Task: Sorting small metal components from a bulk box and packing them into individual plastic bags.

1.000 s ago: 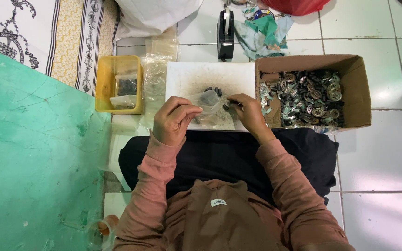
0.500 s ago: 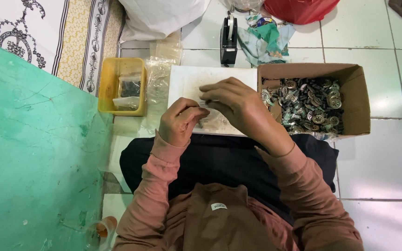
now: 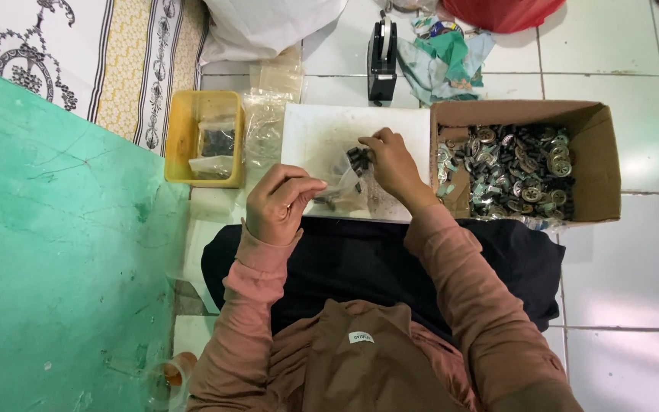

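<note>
Left hand [image 3: 280, 204] pinches bag [image 3: 342, 183] mouth; right hand [image 3: 390, 164], at 2 o'clock, grips probably small parts [image 3: 358, 159]. Keep mouth wide.

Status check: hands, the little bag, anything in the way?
Left hand pinching clear plastic bag. Right hand feeding small dark parts into it. Nothing blocking.

We see a thin, clear plastic bag [image 3: 342, 183], glossy and crinkled, over a matt white board [image 3: 322, 133] smudged grey. To the right, a brown cardboard box [image 3: 600, 164] with a dull, fibrous surface holds shiny metal parts [image 3: 520, 172]. On the left sits a smooth yellow plastic tub [image 3: 181, 137]. The floor [image 3: 634, 275] is glossy white tile. The sleeves [image 3: 467, 282] are soft matt pink cloth.
</note>
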